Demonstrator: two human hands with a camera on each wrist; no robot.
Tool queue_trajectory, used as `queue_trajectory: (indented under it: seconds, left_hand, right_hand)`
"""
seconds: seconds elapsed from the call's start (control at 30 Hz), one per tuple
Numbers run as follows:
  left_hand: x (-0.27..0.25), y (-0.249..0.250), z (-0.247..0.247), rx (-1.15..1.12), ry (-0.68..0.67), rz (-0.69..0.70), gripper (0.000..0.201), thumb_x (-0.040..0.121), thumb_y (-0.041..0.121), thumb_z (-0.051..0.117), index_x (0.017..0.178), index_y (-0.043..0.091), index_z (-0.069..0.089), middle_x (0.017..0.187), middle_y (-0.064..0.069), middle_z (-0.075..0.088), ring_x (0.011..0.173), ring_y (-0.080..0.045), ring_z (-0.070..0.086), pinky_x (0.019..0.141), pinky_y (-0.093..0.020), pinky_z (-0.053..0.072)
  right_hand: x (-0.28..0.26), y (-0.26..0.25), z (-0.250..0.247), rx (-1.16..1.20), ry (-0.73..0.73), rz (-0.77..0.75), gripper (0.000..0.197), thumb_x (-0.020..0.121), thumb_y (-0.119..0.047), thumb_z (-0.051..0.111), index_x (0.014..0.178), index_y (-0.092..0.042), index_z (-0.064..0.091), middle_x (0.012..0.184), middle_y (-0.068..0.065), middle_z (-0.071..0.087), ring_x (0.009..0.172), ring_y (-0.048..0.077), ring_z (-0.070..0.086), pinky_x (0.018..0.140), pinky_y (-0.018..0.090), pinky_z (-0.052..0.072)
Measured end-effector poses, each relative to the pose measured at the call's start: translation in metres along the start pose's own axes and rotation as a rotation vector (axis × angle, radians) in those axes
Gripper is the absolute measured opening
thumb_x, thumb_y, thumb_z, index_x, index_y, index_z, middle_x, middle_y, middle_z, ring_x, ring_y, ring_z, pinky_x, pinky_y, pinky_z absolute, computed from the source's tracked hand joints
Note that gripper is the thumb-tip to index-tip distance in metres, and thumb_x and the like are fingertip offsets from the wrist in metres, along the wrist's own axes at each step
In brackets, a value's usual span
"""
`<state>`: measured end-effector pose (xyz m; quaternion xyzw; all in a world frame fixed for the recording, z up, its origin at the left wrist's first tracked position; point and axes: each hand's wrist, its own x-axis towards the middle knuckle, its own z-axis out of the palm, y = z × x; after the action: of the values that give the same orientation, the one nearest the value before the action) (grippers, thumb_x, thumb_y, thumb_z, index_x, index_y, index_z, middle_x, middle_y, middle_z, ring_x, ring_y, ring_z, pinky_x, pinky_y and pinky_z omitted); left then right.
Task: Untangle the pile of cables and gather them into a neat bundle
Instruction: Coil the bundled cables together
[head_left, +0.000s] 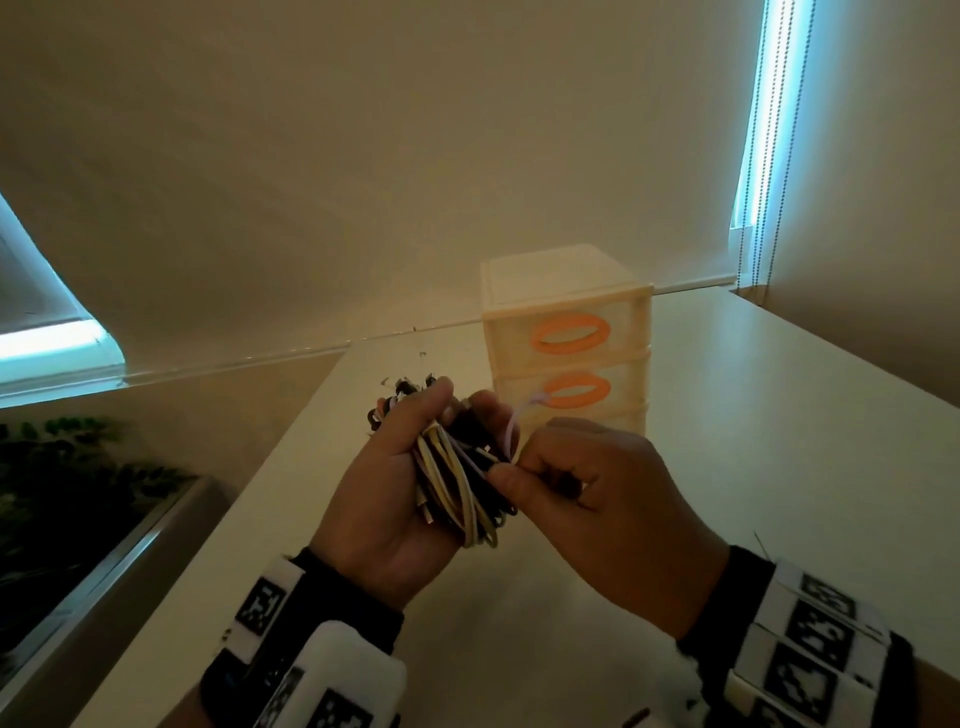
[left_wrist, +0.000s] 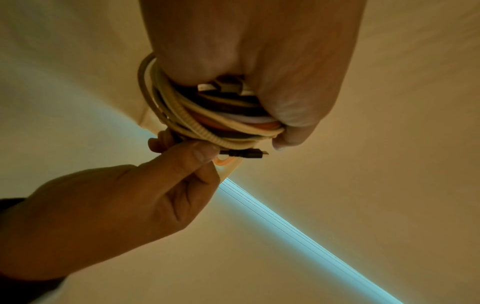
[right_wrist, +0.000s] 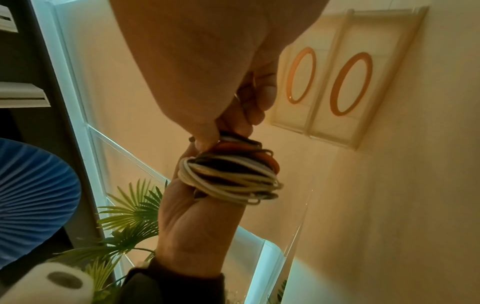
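Note:
A coiled bundle of cables (head_left: 457, 483) in white, cream, black and orange is held above the white table (head_left: 753, 426). My left hand (head_left: 395, 467) grips the bundle, fingers curled round it; the coils (left_wrist: 207, 119) bulge out under its fist. My right hand (head_left: 587, 483) pinches a thin pale cable end (head_left: 511, 426) that loops up from the bundle's right side. A black plug (left_wrist: 246, 153) sticks out beside the right thumb (left_wrist: 187, 156). In the right wrist view the stacked loops (right_wrist: 231, 174) sit between both hands.
A cream three-drawer plastic organiser (head_left: 566, 343) with orange handles stands on the table just behind the hands. A green plant (head_left: 67, 467) sits low on the left, off the table. Window blinds glow at the left and right (head_left: 763, 130).

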<state>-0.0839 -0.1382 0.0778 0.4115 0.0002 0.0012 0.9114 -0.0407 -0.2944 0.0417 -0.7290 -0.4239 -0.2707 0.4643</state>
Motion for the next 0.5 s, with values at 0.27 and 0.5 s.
queue_trajectory:
  seconds: [0.27, 0.5]
  left_hand:
    - [-0.0007, 0.003, -0.0027, 0.244, -0.004, -0.072, 0.061, 0.09, 0.048, 0.055, 0.129, 0.003, 0.066, 0.136, -0.027, 0.06, 0.116, -0.041, 0.055, 0.108, -0.049, 0.041]
    - [0.001, -0.0012, -0.0033, 0.354, -0.004, -0.067, 0.051, 0.082, 0.042, 0.074, 0.12, 0.007, 0.073, 0.108, -0.025, 0.067, 0.082, -0.033, 0.06, 0.082, -0.045, 0.05]
  right_hand:
    - [0.0026, 0.0007, -0.0071, 0.009, -0.092, -0.034, 0.022, 0.094, -0.026, 0.064, 0.075, -0.03, 0.053, 0.076, -0.021, 0.05, 0.069, 0.007, 0.052, 0.061, 0.012, 0.042]
    - [0.0002, 0.003, -0.0063, -0.04, -0.116, -0.023, 0.024, 0.097, -0.033, 0.056, 0.079, -0.018, 0.063, 0.083, -0.017, 0.052, 0.07, 0.006, 0.052, 0.059, 0.019, 0.046]
